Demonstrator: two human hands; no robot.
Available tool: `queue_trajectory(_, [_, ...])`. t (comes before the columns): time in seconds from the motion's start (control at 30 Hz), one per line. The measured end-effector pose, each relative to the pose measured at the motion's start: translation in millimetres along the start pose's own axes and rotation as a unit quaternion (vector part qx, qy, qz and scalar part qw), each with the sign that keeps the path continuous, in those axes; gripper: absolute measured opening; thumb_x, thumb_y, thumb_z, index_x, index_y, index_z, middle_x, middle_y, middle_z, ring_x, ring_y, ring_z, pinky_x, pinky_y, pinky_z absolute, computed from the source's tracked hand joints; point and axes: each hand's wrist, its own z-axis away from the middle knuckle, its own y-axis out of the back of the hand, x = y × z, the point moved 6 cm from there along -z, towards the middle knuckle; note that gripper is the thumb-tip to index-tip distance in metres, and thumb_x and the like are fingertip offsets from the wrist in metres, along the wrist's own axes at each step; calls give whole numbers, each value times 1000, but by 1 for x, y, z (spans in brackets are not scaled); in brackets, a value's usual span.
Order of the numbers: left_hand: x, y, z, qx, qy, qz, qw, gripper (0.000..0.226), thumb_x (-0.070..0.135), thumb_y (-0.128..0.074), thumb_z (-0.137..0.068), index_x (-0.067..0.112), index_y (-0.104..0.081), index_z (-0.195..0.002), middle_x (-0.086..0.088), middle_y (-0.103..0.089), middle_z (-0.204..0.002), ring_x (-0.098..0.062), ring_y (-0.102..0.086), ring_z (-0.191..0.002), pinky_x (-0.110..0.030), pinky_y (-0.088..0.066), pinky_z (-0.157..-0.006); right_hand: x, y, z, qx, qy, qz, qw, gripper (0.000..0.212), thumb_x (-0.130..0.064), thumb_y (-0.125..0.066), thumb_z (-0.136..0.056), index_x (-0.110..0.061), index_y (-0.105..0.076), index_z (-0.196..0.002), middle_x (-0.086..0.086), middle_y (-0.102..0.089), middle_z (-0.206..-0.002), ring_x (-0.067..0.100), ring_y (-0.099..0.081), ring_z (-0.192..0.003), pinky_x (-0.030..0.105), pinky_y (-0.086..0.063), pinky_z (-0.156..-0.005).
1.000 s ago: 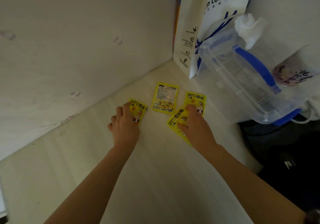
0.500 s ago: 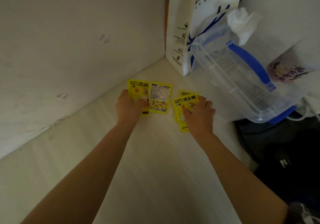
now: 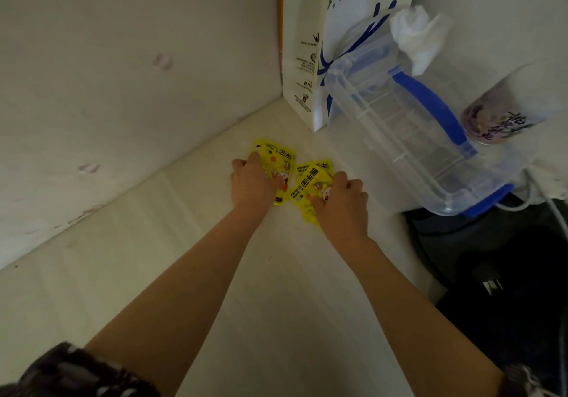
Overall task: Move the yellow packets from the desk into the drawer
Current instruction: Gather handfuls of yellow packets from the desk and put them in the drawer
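Head view looks down on two bare forearms reaching to the far corner of a pale desk [image 3: 276,304]. On the left hand [image 3: 253,186], the fingers [image 3: 242,164] curl over the near edge of one yellow packet [image 3: 276,163], and the thumb side presses on its printed face; the packet lies flat on the desk, its far end poking out beyond the knuckles. On the right hand [image 3: 342,204], the fingers [image 3: 347,181] are bent round a small stack of yellow packets [image 3: 310,181], the thumb pinning the top one; at least two overlap there, fanned slightly, and how many lie beneath I cannot tell. Both sets sit just beside each other, with a narrow strip of desk between them, near the corner where the desk meets the wall [image 3: 123,73].

Beyond the hands, a white paper bag [image 3: 310,58] with blue lettering stands upright against the wall. Leaning against it, a clear plastic box [image 3: 408,138] with a blue handle sits tilted, a crumpled white tissue [image 3: 418,39] at its upper end. A cup [image 3: 498,119] with a purple printed label rests to the right of the box. Dark objects [image 3: 491,258] fill the lower right, off the desk edge. A dark patterned sleeve [image 3: 76,372] shows at the bottom left. No drawer is visible.
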Motion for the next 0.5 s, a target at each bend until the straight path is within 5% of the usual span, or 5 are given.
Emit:
queue_trajectory(0.2, [-12, 2, 24, 4, 13, 71, 997, 59, 29, -74, -76, 17, -48, -127, -9, -63, -109, -31, -60, -102, -42, -52, -82, 8, -6, 14, -9, 24, -46, 999, 53, -36, -67, -84, -13, -44, -127, 19, -43, -120, 34, -42, -106, 37, -40, -90])
queue_trajectory(0.37, [-42, 12, 66, 30, 36, 87, 995, 51, 35, -73, -78, 18, -48, -118, -3, -60, -93, -28, -58, -87, -33, -46, -68, 16, -5, 38, -13, 27, -60, 998, 54, -35, -72, -80, -21, -47, -126, 11, -43, -119, 33, -51, -104, 42, -44, -91])
queue_trajectory(0.5, [-68, 21, 105, 33, 57, 127, 990, 37, 27, -74, -80, 15, -48, -103, 4, -55, -81, -3, -50, -64, -17, -32, -47, 21, 2, 69, -29, 41, -129, 990, 46, -36, -70, -83, -21, -51, -122, 2, -42, -118, 17, -56, -86, 25, -41, -75])
